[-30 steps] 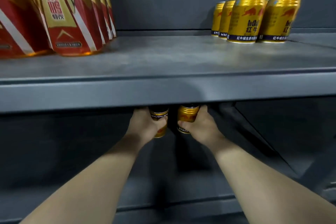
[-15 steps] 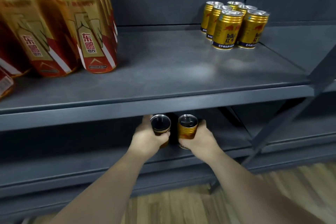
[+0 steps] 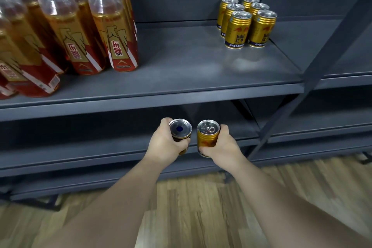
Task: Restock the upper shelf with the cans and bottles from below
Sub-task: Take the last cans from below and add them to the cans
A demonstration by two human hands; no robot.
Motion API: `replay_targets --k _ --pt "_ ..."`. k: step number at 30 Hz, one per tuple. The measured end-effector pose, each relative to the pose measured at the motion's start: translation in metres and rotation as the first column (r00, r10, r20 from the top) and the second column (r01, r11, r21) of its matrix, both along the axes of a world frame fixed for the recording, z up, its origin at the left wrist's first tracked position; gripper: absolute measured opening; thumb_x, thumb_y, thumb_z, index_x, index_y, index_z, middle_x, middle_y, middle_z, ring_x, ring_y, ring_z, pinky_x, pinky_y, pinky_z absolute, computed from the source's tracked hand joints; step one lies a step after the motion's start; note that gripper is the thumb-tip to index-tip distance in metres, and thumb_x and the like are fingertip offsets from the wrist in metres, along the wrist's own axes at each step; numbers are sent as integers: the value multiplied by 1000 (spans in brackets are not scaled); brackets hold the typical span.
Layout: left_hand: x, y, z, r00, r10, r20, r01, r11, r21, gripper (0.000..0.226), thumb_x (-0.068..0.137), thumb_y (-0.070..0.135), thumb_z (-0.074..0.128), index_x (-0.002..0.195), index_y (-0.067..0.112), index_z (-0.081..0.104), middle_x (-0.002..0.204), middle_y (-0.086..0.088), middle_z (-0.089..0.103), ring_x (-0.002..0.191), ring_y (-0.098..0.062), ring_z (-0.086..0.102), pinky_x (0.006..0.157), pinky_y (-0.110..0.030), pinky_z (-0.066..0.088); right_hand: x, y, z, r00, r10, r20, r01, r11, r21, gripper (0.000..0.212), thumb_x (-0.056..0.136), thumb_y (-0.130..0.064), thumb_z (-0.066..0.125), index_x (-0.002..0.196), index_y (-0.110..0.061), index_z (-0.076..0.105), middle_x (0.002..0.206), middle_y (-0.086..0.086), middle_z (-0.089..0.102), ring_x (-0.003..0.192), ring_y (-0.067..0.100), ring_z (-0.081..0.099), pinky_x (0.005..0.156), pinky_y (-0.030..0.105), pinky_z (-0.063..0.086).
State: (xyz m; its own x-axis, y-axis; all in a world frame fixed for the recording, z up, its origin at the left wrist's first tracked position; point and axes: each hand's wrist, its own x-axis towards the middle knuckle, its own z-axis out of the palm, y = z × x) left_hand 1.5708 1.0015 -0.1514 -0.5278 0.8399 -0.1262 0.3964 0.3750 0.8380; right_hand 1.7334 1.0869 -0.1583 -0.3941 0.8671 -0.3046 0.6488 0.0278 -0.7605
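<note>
Head view: I have one can in each hand, both below the front lip (image 3: 141,104) of the upper shelf (image 3: 181,62) and near the middle of the scene. My left hand (image 3: 164,144) is wrapped round the left can (image 3: 179,129), fingers curled over its near side so that little more than the silver top shows. My right hand (image 3: 222,147) grips the right can (image 3: 207,136) from the right, thumb across the bottom of its gold wall, pull-tab top facing up. The two cans stand upright, side by side, just apart, and neither touches a shelf.

Half a second ago both cans sat tucked right under the lip; now they have come out nearer to me and there is a clear dark gap between their tops and the lip. My view has also tipped down, so more of the wood floor (image 3: 191,207) shows under my forearms. The stock on the upper shelf has not moved.

On that shelf, at the far right, six gold cans (image 3: 248,24) stand in a tight block, two across and three deep. At the left a crowd of tall amber bottles (image 3: 113,30) with red and gold labels fills the shelf. Between them lies a broad bare stretch of grey board. The lower shelf (image 3: 90,153) runs behind my hands. A slanted grey upright (image 3: 322,62) crosses the right side, just right of the can block. The shelf lip is what stands between the held cans and the board above.
</note>
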Motion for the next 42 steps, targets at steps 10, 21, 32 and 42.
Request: replay_targets --k 10,21,32,42 --pt "33 -24 58 999 17 -40 -17 1000 17 49 77 24 82 111 27 47 98 13 61 89 -5 59 61 -9 42 42 -6 57 997 63 45 -66 996 59 72 75 -31 84 123 -31 31 107 -8 56 96 13 58 78 29 49" --pt "57 4 151 992 58 -114 -40 987 157 52 77 32 82 115 30 47 103 15 62 97 -6 59 82 -23 48 70 23 145 993 104 -60 -92 980 179 65 72 -35 84 117 -30 37 105 -11 57 96 10 57 82 30 50" --pt "63 63 192 989 73 -130 -43 975 219 57 78 31 82 122 24 47 106 9 62 98 -12 60 80 -26 49 88 77 198 992 53 -111 -25 969 247 80 77 -31 85 136 -24 32 122 -7 51 111 15 54 93 34 50" --pt "33 143 186 989 -62 -133 88 976 199 62 78 33 82 126 23 44 113 9 60 103 -13 58 84 -25 49 62 136 190 993 -88 -75 102 971 216 73 76 -31 86 127 -27 33 117 -6 54 106 17 56 93 37 52"
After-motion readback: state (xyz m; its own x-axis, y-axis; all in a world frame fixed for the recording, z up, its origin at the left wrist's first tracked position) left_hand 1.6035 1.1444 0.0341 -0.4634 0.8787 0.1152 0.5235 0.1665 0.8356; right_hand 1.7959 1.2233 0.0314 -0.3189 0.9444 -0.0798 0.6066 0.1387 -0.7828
